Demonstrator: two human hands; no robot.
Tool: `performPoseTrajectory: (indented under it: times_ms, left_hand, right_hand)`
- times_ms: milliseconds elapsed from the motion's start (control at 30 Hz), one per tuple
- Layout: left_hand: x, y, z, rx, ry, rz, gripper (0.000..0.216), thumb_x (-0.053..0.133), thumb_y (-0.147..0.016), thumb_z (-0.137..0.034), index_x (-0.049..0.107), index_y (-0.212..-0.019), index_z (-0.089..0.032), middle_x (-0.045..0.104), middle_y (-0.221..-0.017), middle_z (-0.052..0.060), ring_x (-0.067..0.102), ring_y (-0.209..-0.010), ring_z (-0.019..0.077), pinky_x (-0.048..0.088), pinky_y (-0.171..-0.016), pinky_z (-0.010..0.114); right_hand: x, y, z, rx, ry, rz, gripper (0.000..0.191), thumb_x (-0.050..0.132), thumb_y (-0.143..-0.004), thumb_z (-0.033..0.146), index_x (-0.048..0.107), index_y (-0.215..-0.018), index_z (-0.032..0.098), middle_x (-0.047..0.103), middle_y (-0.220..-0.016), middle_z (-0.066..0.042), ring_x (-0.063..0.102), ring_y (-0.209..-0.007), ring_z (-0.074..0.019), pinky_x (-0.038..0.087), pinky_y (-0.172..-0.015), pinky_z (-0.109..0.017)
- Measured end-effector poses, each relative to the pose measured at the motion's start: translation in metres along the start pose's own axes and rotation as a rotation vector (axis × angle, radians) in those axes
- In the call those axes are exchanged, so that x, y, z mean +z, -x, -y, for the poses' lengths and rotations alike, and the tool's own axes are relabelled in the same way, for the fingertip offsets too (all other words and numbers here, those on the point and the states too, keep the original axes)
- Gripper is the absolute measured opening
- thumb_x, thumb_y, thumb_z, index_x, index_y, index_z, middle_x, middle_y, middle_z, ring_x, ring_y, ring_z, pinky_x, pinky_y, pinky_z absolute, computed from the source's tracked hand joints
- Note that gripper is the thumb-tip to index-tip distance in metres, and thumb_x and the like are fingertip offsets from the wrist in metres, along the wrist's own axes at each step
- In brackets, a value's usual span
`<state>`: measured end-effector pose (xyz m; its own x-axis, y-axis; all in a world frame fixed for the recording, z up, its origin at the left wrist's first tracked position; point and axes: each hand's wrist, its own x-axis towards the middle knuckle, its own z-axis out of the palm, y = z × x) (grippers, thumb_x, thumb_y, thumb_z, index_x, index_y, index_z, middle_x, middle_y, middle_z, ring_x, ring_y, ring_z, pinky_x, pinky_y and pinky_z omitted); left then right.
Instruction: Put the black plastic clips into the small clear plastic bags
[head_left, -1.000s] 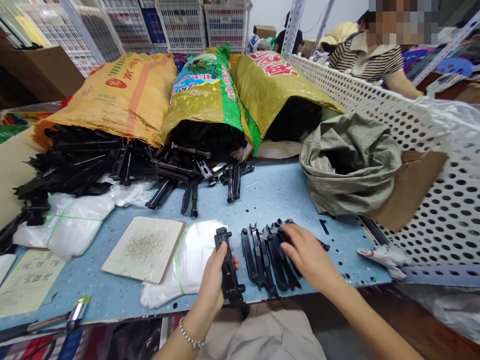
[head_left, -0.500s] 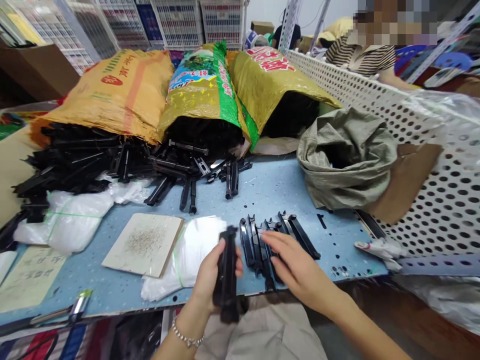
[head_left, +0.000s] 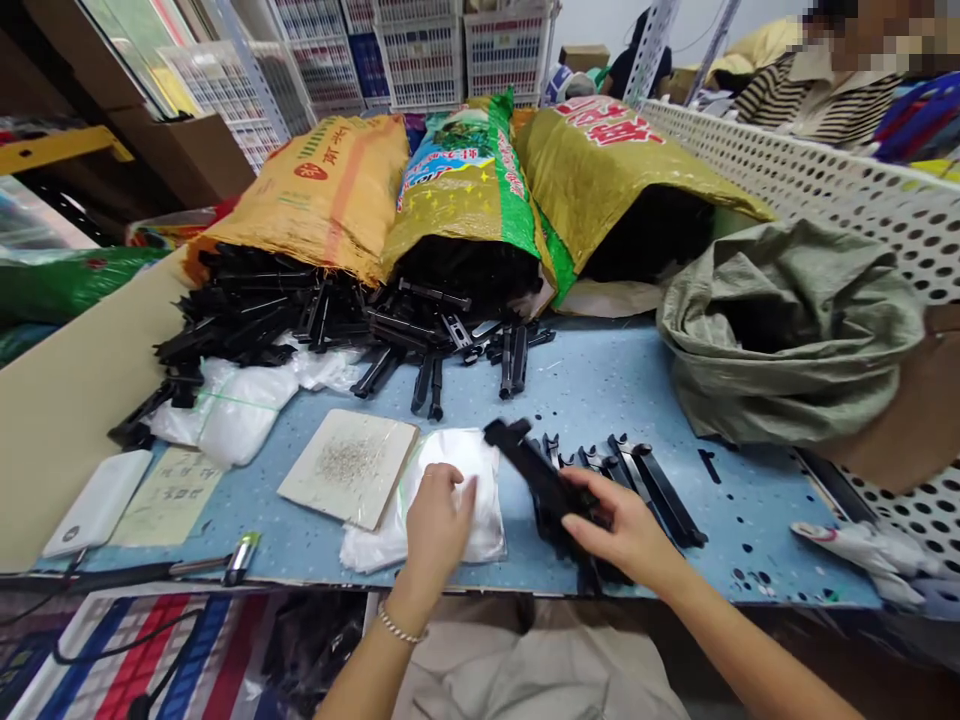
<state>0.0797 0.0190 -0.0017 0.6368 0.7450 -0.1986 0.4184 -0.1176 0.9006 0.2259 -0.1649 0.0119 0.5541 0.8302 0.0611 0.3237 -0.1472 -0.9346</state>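
Note:
My right hand (head_left: pixel 619 525) grips a long black plastic part (head_left: pixel 529 462), its free end raised and pointing up-left. Under that hand a row of similar black parts (head_left: pixel 637 478) lies side by side on the blue table (head_left: pixel 600 380). My left hand (head_left: pixel 437 520) rests on a stack of clear plastic bags (head_left: pixel 450 500) bound with a green band; its fingers are bent down onto the top bag, and I cannot make out whether they pinch it. A bracelet circles that wrist.
Three woven sacks (head_left: pixel 465 190) lie at the back, spilling a heap of black parts (head_left: pixel 300 320). A crumpled grey-green sack (head_left: pixel 787 330) sits right, by a perforated white panel (head_left: pixel 847 200). A flat card with small bits (head_left: pixel 349 465), another bag bundle (head_left: pixel 225 410) and a person in a striped shirt (head_left: pixel 810 80) are nearby.
The black part has passed from my left hand to my right. My left hand moved left onto the bag stack. The view has swung left.

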Motion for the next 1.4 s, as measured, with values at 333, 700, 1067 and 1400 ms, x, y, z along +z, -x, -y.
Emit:
performPoseTrajectory:
  times_ms: [333,700,1067,1400]
  left_hand:
    - [-0.019,-0.025,0.022,0.137,-0.151,0.121,0.017,0.06,-0.073,-0.031,0.059,-0.062,-0.017,0.059,-0.065,0.001,0.055,-0.062,0.0149,0.042,-0.062,0.026]
    - [-0.013,-0.024,0.02,0.102,-0.082,0.08,0.017,0.065,-0.064,-0.024,0.053,-0.053,-0.018,0.051,-0.062,-0.003,0.051,-0.061,0.012,0.037,-0.059,0.023]
    - [-0.018,-0.024,0.023,0.068,0.035,0.087,0.02,0.066,-0.064,-0.03,0.053,-0.055,-0.018,0.052,-0.057,-0.003,0.049,-0.058,0.0115,0.038,-0.059,0.023]
    - [-0.038,-0.012,0.01,-0.026,0.295,0.054,0.024,0.063,-0.071,-0.031,0.053,-0.088,-0.018,0.06,-0.064,-0.003,0.059,-0.062,0.0127,0.046,-0.063,0.024]
  right_hand:
    - [0.044,-0.004,0.009,0.479,-0.93,-0.145,0.032,0.072,-0.077,0.038,0.066,-0.098,0.015,0.07,-0.097,-0.009,0.066,-0.086,-0.0211,0.052,-0.079,-0.032]
    - [0.076,-0.046,0.022,0.433,-1.156,-0.126,0.026,0.074,-0.073,0.034,0.065,-0.089,0.016,0.071,-0.087,-0.008,0.068,-0.084,-0.0233,0.053,-0.079,-0.039]
    - [0.09,-0.064,0.013,0.47,-1.177,-0.177,0.026,0.076,-0.069,0.035,0.064,-0.081,0.015,0.071,-0.081,-0.006,0.068,-0.082,-0.0211,0.054,-0.08,-0.039]
    - [0.09,-0.061,0.011,0.481,-1.153,-0.213,0.026,0.075,-0.071,0.036,0.066,-0.082,0.015,0.07,-0.081,-0.005,0.067,-0.078,-0.0193,0.053,-0.082,-0.037]
